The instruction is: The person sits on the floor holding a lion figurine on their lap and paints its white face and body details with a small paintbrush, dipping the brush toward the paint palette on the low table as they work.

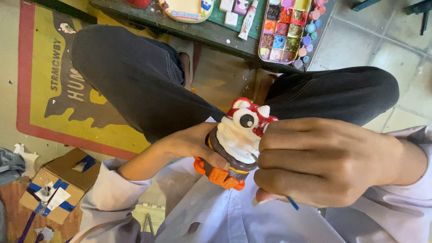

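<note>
My left hand grips a small plaster figurine from the left side, held over my lap. The figurine is white with a round black eye, a red top, a brown band and an orange base. My right hand is closed around a thin paintbrush with a blue handle end sticking out below my fingers. The brush tip is hidden behind my fingers, close to the figurine's right side.
A paint palette with many coloured wells lies on a low dark table ahead, beside a white paint tube and small pieces. My dark-trousered knees spread either side. A taped cardboard box sits at lower left on the floor.
</note>
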